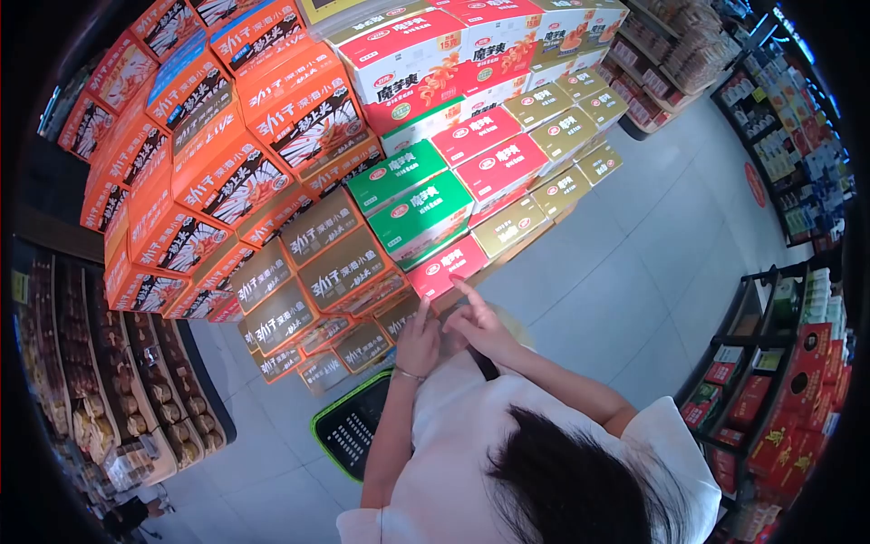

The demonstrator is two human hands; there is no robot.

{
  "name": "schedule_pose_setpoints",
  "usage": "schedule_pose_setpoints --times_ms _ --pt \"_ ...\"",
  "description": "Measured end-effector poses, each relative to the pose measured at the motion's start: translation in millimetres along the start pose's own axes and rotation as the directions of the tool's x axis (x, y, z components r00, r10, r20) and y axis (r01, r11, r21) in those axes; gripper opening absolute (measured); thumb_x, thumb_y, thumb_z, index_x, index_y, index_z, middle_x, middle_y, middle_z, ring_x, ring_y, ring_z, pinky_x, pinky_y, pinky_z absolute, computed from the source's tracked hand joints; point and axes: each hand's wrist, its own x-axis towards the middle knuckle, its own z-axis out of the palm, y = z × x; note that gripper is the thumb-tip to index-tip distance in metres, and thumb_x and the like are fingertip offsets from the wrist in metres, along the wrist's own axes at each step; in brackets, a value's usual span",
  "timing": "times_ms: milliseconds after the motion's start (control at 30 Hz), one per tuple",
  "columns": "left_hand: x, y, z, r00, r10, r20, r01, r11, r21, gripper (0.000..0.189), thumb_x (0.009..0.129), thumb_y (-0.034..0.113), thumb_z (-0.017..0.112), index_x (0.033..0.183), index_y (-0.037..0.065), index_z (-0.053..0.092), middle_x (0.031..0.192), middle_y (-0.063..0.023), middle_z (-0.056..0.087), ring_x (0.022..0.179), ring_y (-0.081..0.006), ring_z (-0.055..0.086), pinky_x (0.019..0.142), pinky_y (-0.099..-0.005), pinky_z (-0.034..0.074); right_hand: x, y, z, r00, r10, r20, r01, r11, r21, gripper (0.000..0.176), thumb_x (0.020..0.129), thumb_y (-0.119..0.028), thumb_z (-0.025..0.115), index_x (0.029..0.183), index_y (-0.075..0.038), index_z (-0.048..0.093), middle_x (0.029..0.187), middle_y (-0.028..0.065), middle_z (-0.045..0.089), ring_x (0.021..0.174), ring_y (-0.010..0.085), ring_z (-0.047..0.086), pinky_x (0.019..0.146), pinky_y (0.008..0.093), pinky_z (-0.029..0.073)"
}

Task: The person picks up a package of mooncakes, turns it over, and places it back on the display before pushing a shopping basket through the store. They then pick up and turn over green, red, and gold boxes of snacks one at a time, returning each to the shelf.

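Red box (446, 265) (closed) at right hand (480, 325)'s fingertip.

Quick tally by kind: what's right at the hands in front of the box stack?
Hands: 2, left hand and right hand
Pink box at the right forefinger: 1
Bracelet on the left wrist: 1
Green-rimmed basket on the floor: 1
Total: 5

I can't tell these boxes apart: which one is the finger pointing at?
Find the big stack of cartons. At its near edge, below the green cartons, lies the pinkish-red carton at the forefinger of the right hand. Beside it lie brown cartons and olive cartons; only it is red.
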Motion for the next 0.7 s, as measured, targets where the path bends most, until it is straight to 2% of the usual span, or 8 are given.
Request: schedule_pose_setpoints --times_ms 33,167,300,400,533,600,633,700 --pt "0 0 0 1.000 -0.029 0.011 0.029 0.999 -0.029 0.012 0.080 0.006 0.063 0.091 0.003 0.062 0.153 -0.0122 0.036 0.091 -0.0315 0.061 0.079 -0.0439 0.052 1 -5 2 1.000 -0.005 -0.001 0.005 1.000 -0.003 0.067 0.097 -0.009 0.055 0.154 -0.013 0.021 0.091 0.0055 0.065 0.067 0.0084 0.059 0.061 0.0213 0.050" --pt "-1 1 3 0.999 -0.028 -0.023 0.027 0.999 -0.036 0.013 0.079 0.004 0.063 0.092 0.003 0.062 0.152 -0.0120 0.038 0.091 -0.0311 0.061 0.080 -0.0438 0.052 8 -2 -2 1.000 -0.012 -0.012 0.012 0.998 -0.055 0.071 0.097 -0.006 0.053 0.157 -0.017 0.016 0.078 -0.0001 0.055 0.061 0.0054 0.050 0.056 0.0210 0.044" --pt "-3 -4 4 1.000 -0.003 -0.020 0.003 1.000 -0.005 0.015 0.078 0.003 0.064 0.093 0.003 0.063 0.151 -0.0151 0.039 0.088 -0.0300 0.061 0.079 -0.0429 0.052 13 4 -10 0.994 -0.113 0.007 0.111 0.966 -0.232 0.073 0.096 -0.003 0.050 0.158 -0.018 0.013 0.070 -0.0037 0.046 0.058 0.0037 0.042 0.051 0.0218 0.036" --pt "-4 -5 6 0.999 0.031 -0.023 -0.031 0.999 0.021 0.016 0.077 0.003 0.066 0.093 0.003 0.065 0.151 -0.0174 0.038 0.085 -0.0289 0.062 0.078 -0.0414 0.052 10 -5 -9 0.995 -0.095 -0.024 0.087 0.971 -0.225 0.076 0.094 -0.002 0.049 0.158 -0.016 0.013 0.066 -0.0052 0.038 0.059 0.0056 0.037 0.056 0.0233 0.035" --pt "-4 -6 6 0.998 0.054 -0.038 -0.053 0.998 0.021 0.016 0.077 0.003 0.066 0.093 0.005 0.064 0.150 -0.0176 0.039 0.085 -0.0294 0.062 0.078 -0.0415 0.052 12 -3 -11 0.994 -0.103 -0.042 0.086 0.949 -0.304 0.077 0.092 -0.002 0.049 0.158 -0.017 0.013 0.064 -0.0037 0.040 0.058 0.0068 0.039 0.057 0.0247 0.037" --pt "-4 -7 6 0.998 0.050 -0.031 -0.050 0.999 0.014 0.016 0.077 0.003 0.066 0.093 0.005 0.064 0.150 -0.0176 0.039 0.085 -0.0295 0.062 0.078 -0.0418 0.052 19 7 -21 0.995 -0.096 0.007 0.089 0.894 -0.439 0.079 0.091 -0.003 0.051 0.158 -0.017 0.014 0.062 0.0023 0.046 0.057 0.0124 0.045 0.059 0.0284 0.041" --pt "-4 -7 5 0.998 0.052 -0.025 -0.052 0.999 0.008 0.017 0.077 0.003 0.066 0.094 0.005 0.064 0.151 -0.0177 0.039 0.086 -0.0295 0.062 0.078 -0.0420 0.052 19 11 -24 0.995 -0.095 0.010 0.089 0.895 -0.437 0.079 0.091 -0.003 0.051 0.158 -0.017 0.014 0.062 0.0023 0.046 0.057 0.0124 0.045 0.059 0.0284 0.041" --pt "-3 -8 3 0.998 0.062 -0.028 -0.062 0.998 0.011 0.017 0.077 0.003 0.066 0.094 0.005 0.064 0.151 -0.0178 0.038 0.086 -0.0296 0.062 0.078 -0.0422 0.052 20 13 -26 0.966 -0.254 0.038 0.203 0.664 -0.720 0.080 0.089 -0.004 0.053 0.158 -0.018 0.015 0.063 0.0087 0.051 0.057 0.0191 0.051 0.061 0.0322 0.044"
